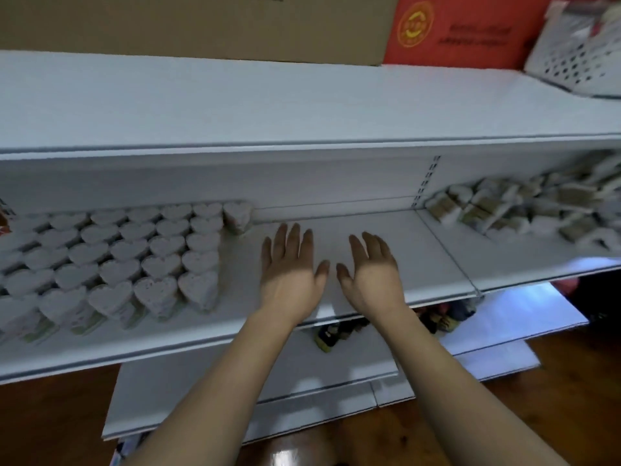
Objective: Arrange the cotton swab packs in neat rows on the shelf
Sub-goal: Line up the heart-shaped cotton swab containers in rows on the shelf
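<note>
Currently both hands are hovering palm-down over the bare middle stretch of the white shelf [353, 237], side by side, thumbs nearly meeting. Left hand [289, 264] is lying flat with fingers spread, gripping nothing. Right hand [373, 269] is doing the same, fingers splayed and empty. Heart-shaped cotton swab packs [134, 250] are standing in tidy diagonal rows on the shelf's left section, nearest one just beside the left hand. A loose pile of rectangular swab packs [524, 206] is sitting jumbled on the right section, past the shelf divider, blurred. Cardboard box [201, 25], red box [460, 31] and perforated white basket [578, 48] are sitting on the top board.
</note>
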A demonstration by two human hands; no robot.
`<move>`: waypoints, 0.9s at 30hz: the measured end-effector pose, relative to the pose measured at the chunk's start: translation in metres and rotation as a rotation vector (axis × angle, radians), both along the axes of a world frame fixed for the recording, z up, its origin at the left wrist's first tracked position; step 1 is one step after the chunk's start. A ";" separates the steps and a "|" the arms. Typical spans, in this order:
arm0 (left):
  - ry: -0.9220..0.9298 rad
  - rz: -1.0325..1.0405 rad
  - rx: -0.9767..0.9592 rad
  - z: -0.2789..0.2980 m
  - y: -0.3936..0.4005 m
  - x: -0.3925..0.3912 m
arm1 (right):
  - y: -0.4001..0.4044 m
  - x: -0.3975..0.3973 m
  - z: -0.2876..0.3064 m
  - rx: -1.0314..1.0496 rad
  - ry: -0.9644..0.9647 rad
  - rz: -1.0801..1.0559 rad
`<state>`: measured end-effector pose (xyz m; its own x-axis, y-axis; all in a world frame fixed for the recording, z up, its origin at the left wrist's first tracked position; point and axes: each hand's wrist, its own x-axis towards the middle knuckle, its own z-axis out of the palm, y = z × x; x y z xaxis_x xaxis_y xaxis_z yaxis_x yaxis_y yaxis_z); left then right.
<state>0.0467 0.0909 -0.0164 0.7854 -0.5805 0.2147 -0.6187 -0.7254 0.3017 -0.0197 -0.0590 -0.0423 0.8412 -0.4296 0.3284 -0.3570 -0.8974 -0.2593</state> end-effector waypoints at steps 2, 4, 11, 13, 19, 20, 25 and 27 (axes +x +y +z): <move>-0.013 -0.059 -0.001 0.001 -0.027 -0.021 | -0.026 -0.026 0.009 -0.010 0.007 -0.052; -0.007 -0.106 0.033 0.002 -0.057 -0.041 | -0.056 -0.051 0.013 -0.017 -0.016 -0.097; 0.053 -0.171 -0.020 0.002 -0.180 -0.108 | -0.185 -0.137 0.010 0.007 -0.053 -0.179; 0.072 -0.200 -0.030 0.003 -0.216 -0.127 | -0.227 -0.157 0.006 0.008 -0.046 -0.206; 0.121 -0.235 -0.015 0.004 -0.290 -0.149 | -0.317 -0.179 0.005 0.033 -0.020 -0.251; 0.130 -0.230 -0.010 0.003 -0.300 -0.149 | -0.328 -0.176 0.004 0.028 0.000 -0.246; 0.152 -0.221 0.020 -0.004 -0.345 -0.138 | -0.372 -0.146 -0.008 0.121 0.091 -0.264; 0.166 -0.224 0.003 -0.007 -0.362 -0.128 | -0.386 -0.132 -0.017 0.083 0.079 -0.235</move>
<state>-0.0811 -0.2712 -0.0236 0.6616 -0.7442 0.0920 -0.7063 -0.5772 0.4099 -0.1516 -0.4451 -0.0591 0.7368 -0.6391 0.2208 -0.5753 -0.7641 -0.2920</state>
